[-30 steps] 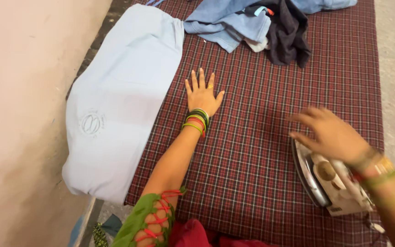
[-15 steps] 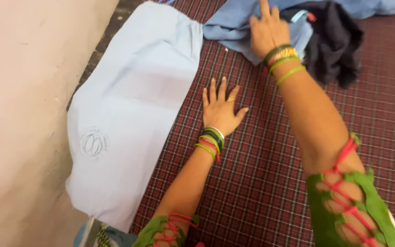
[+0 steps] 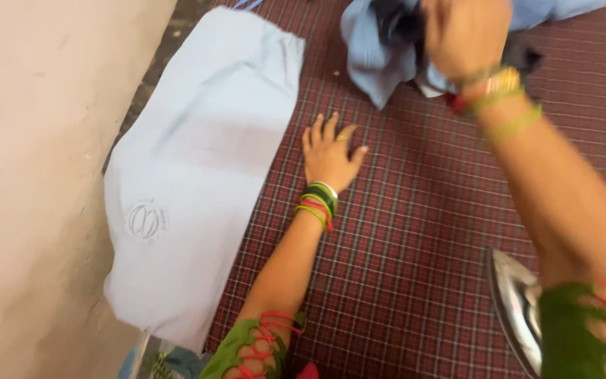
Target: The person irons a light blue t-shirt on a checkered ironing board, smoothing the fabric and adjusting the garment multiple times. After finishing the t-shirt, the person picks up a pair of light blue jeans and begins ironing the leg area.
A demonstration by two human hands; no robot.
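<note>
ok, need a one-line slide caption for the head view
Left hand flat on the plaid cloth; right hand grabs the blue garment; iron stands nearby.

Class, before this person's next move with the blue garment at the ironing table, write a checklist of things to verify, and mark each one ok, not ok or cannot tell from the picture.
1. Right hand has a firm grip on the crumpled blue garment: cannot tell, the hand is blurred.
2. Left hand lies flat on the checked cover, apart from the iron: ok.
3. Iron is parked clear of the clothes: ok, it shows at the lower right with only cover around it.
4. Iron stands stably: cannot tell, the right arm hides most of it.
5. Pale blue cloth lies spread flat at the left: ok.
6. Dark garment is free of the blue one: not ok, they are bunched together.
</note>
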